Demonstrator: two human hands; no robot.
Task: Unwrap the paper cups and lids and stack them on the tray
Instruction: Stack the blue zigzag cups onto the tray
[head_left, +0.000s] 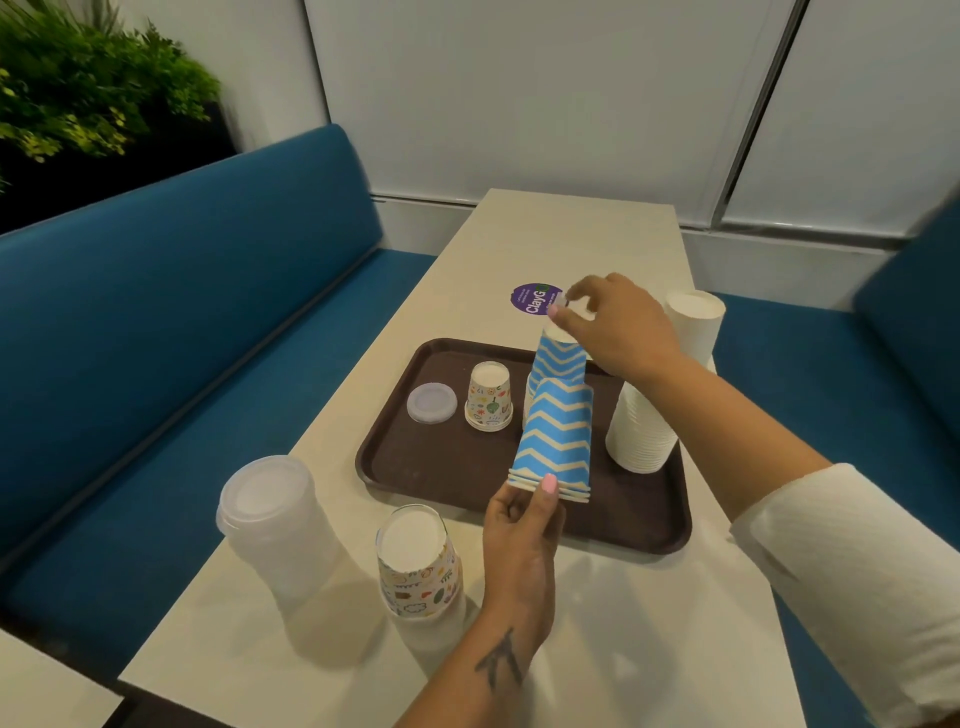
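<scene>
A: Both hands are on the blue zigzag cups. The left hand (522, 512) pinches the rims of a short nested stack of blue chevron cups (555, 441), held upside down and tilted, just over the near part of the brown tray (395, 467).

B: And the right hand (618, 325) sits higher and farther away, fingers curled over the top of another blue chevron cup (563, 358), which leans above the one in front.

A: So the long axis of the pair runs away from the person, slanting up toward the right hand (the left hand holds the low end).

B: My read: the far cup has to slide along that slant to seat or come free, so the right hand is better placed.

A: Elsewhere, a tall white cup stack (644, 426) stands on the tray's right side, with a printed cup (489, 397) and a clear lid (431, 403) at its left.

B: The wrapped lid sleeve (275, 525) and wrapped printed cups (418, 561) wait on the tabletop (623, 639).
</scene>
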